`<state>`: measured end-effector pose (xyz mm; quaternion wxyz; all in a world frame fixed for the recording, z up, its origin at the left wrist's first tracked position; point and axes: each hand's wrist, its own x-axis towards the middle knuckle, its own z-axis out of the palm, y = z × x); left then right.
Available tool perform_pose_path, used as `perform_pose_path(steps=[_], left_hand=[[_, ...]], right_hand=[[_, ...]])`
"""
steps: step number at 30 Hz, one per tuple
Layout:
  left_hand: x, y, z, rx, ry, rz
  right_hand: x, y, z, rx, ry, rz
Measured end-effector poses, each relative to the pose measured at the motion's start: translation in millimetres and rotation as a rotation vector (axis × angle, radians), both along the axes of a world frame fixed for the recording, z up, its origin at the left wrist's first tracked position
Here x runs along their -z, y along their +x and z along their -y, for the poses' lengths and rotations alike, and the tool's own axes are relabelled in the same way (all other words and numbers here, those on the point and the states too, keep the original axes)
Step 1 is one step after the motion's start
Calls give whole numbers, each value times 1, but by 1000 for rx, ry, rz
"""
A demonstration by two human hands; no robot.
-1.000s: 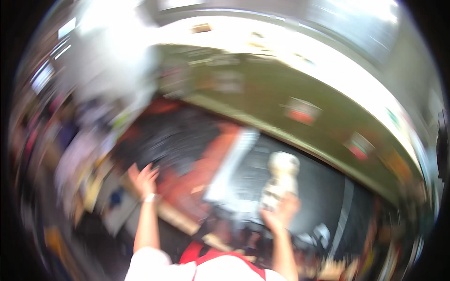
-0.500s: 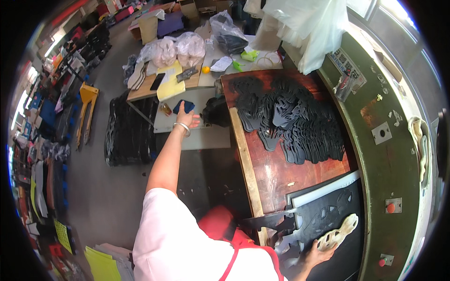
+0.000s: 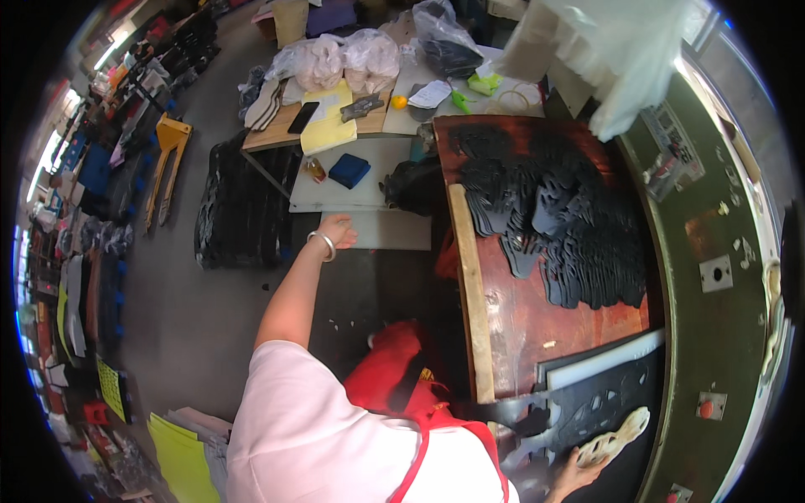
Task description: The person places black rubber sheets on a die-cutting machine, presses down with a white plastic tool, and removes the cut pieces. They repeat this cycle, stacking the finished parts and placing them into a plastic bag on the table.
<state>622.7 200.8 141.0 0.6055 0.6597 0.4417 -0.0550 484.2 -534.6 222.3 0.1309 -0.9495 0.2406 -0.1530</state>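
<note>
My left arm, with a silvery bangle at the wrist, reaches forward over the floor. Its hand is empty, fingers loosely apart, just short of a folded dark blue cloth lying on a low white surface. At the lower right, my right hand is closed around the near end of a cream, sole-shaped piece with holes. That piece rests over a black sheet with cut-outs. Part of the right hand is hidden under the piece.
Many black cut pieces lie stacked on a reddish wooden board beside a green machine with red buttons. Ahead, a table carries bagged pieces, a phone and yellow paper. A yellow pallet jack stands left.
My left hand has let go of the blue cloth and drawn back toward me, leaving it on the white surface. My right hand still holds the cream piece. The view has shifted.
</note>
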Motion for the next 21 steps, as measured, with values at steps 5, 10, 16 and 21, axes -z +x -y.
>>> perform_pose_path(steps=[5,10,16,21], left_hand=[[44,82,-60,127,-56,55],[75,174,-166,276,326,158],[80,234,-244,359,623,97],[68,275,-257,511,840,-118]], right_hand=[[-61,11,-35,62,28,-365],[-100,44,-152,352,-71,-442],[-108,128,-285,180,-60,-654],[-70,158,-287,210,163,-731]])
